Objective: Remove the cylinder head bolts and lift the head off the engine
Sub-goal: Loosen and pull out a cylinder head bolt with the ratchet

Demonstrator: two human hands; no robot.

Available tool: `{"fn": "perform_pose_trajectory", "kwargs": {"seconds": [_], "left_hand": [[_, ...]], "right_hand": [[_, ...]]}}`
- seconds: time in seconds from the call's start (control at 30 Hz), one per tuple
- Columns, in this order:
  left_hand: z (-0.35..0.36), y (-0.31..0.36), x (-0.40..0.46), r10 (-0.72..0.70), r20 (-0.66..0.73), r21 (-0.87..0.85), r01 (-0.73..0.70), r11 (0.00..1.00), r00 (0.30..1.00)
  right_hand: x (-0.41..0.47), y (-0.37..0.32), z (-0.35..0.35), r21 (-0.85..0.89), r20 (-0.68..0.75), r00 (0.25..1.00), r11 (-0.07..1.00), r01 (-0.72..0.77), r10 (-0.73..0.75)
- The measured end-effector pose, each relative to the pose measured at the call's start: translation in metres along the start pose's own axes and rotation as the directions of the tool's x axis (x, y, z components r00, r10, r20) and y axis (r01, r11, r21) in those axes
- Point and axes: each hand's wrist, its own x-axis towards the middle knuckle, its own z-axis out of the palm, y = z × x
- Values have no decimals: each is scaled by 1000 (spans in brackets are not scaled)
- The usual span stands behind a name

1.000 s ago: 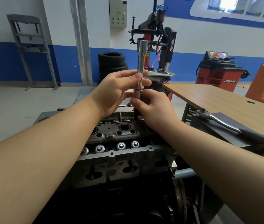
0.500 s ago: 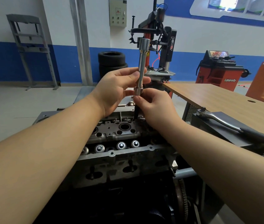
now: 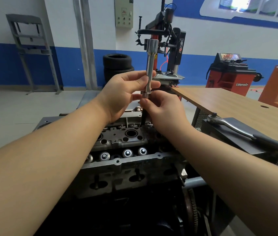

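Note:
The grey cylinder head (image 3: 117, 142) sits on the engine in front of me, with round valve parts along its near side. A long silver socket extension (image 3: 150, 65) stands upright over the head's far right end. My left hand (image 3: 124, 92) grips its shaft between thumb and fingers. Below it my right hand (image 3: 162, 109) pinches the small socket at the extension's lower end. A dark bolt shank (image 3: 143, 118) runs down from the socket into the head.
A ratchet wrench (image 3: 247, 133) lies on a dark tray to the right. A wooden table (image 3: 228, 103) stretches behind it. A tyre changer (image 3: 165, 45), stacked tyres (image 3: 117, 65) and a red balancing machine (image 3: 228, 77) stand at the back.
Both hands have lifted the extension, socket and bolt a little higher out of the head. The dark shank shows longer below the socket.

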Motion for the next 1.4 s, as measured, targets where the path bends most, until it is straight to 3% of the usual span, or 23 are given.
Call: {"fn": "perform_pose_trajectory", "kwargs": {"seconds": [0.2, 0.33, 0.47, 0.63, 0.73, 0.93, 1.17, 1.4], "left_hand": [[-2, 3, -1, 79, -94, 49, -75, 996, 992], [-1, 1, 1, 34, -36, 31, -32, 999, 999], [-1, -3, 2, 6, 6, -17, -6, 1000, 1000], [1, -1, 1, 63, -84, 73, -57, 996, 995], [0, -1, 2, 98, -118, 89, -88, 992, 988], [-2, -4, 4, 23, -10, -15, -23, 1000, 1000], [1, 0, 0, 83, -107, 49, -78, 996, 991], [0, -5, 3, -7, -19, 9, 7, 1000, 1000]], "right_hand": [[0, -2, 1, 89, 44, 998, 995, -40, 36], [1, 2, 1, 37, -41, 998, 998, -45, 46], [1, 3, 0, 43, -7, 1000, 999, -7, 8], [1, 1, 2, 117, 37, 998, 992, -55, 52], [2, 3, 3, 23, -20, 998, 998, -59, 59], [1, 2, 1, -20, 10, 999, 999, -30, 30], [1, 1, 3, 28, -18, 998, 998, -58, 58], [0, 1, 2, -14, -6, 1000, 999, -30, 30]]}}
